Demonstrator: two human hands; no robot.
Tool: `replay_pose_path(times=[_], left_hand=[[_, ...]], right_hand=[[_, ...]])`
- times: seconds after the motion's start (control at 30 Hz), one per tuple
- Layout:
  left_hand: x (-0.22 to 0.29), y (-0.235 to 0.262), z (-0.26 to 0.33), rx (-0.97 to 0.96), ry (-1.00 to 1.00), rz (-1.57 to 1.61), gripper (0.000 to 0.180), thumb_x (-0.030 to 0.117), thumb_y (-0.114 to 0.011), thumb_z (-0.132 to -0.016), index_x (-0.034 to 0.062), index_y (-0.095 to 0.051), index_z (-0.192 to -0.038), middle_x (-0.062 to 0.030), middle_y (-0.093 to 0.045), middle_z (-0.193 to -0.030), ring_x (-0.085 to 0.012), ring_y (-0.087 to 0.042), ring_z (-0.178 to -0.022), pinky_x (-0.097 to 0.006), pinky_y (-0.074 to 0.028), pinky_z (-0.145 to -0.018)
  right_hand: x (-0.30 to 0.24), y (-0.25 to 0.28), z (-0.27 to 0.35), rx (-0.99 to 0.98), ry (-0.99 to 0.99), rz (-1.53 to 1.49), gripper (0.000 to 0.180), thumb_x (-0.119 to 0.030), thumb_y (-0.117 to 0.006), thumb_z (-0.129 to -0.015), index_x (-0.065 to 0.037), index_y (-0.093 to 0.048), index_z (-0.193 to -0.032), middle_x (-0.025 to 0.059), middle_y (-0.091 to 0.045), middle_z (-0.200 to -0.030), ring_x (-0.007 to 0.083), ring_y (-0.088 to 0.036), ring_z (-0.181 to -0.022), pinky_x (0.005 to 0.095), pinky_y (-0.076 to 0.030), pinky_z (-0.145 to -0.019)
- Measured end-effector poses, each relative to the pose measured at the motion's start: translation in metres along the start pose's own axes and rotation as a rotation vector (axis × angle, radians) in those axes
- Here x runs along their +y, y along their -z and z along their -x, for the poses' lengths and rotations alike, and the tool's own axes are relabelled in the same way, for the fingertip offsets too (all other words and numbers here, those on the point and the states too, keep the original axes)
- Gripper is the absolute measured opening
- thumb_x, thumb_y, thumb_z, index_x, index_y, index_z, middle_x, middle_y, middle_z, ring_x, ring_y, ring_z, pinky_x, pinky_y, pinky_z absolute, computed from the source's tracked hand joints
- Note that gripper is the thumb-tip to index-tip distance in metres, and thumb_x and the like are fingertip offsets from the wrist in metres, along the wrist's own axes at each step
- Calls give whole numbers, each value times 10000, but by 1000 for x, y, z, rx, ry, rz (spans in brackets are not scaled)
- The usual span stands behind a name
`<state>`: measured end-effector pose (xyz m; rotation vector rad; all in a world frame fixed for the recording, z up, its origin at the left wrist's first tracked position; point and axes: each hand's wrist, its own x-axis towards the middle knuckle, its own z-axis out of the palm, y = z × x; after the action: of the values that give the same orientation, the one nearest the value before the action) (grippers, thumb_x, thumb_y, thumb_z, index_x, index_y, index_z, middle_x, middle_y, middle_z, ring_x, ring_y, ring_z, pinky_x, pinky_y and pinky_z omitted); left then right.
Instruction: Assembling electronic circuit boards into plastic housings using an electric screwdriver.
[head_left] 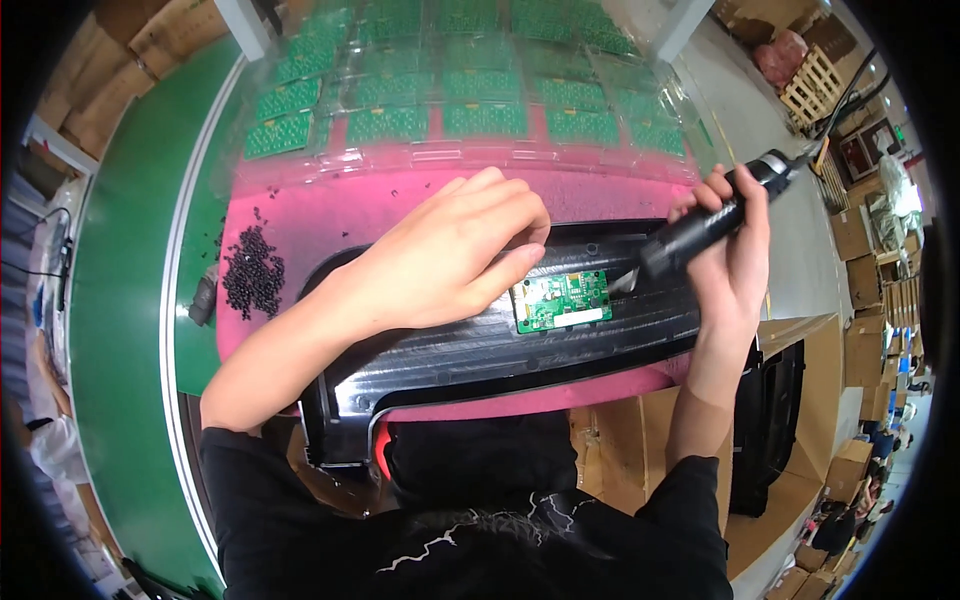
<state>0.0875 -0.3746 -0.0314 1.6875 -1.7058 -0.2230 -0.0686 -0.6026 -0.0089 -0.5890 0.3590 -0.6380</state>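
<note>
A green circuit board [562, 301] lies on the inner side of a black plastic housing [450, 352], which rests on a pink mat. My right hand [728, 235] is wrapped around a black electric screwdriver [705, 222], tilted so its tip end comes close to the board's right edge. Whether the bit touches a screw I cannot make out. Over the board's upper left corner, my left hand [470, 245] hovers with fingers curled and thumb near the index finger. Anything between those fingertips is hidden or too small to see.
Clear plastic trays [430, 100] with several green boards cover the far side. A pile of small black screws [254, 272] sits at the left on the pink mat [300, 210]. At lower right stands a cardboard box [800, 400] with black housings [768, 430]. A cable [835, 120] trails from the screwdriver.
</note>
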Motion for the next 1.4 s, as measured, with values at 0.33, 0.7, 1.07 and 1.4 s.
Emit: replay_pose_path(times=[0.33, 0.7, 1.07, 1.4], left_hand=[[23, 4, -12, 33, 123, -190, 230, 86, -629, -846, 3, -536, -1039, -131, -561, -980, -305, -552, -961, -378, -432, -892], [14, 41, 24, -415, 445, -444, 308, 78, -748, -712, -26, -530, -903, -231, -570, -819, -400, -550, -822, -455, -417, -716], [53, 69, 111, 391, 407, -143, 306, 0, -629, -852, -21, -487, -1122, -9, -509, -904, -129, -440, -808, -256, -368, -733], [90, 107, 223, 1207, 311, -196, 585, 99, -764, -774, 46, -432, -1252, -45, -504, -910, -199, -498, -895, -333, -418, -753]], right_hand=[[-56, 13, 53, -104, 149, 477, 320, -272, -453, -1009, 21, -581, -1002, 154, -572, -1208, 265, -580, -1048, 456, -513, -911], [-229, 198, 142, 838, 565, 1461, 395, -187, -462, -856, 14, -653, -576, 93, -639, -578, 176, -592, -500, 313, -481, -553], [-187, 417, 185, 576, -976, 1840, 710, -362, -661, -798, -48, -422, -1389, 192, -545, -1317, 312, -590, -1122, 386, -524, -848], [-140, 389, 163, 393, -1273, 1726, 713, -387, -600, -857, -131, -325, -1463, 146, -462, -1413, 298, -534, -1179, 412, -538, -816]])
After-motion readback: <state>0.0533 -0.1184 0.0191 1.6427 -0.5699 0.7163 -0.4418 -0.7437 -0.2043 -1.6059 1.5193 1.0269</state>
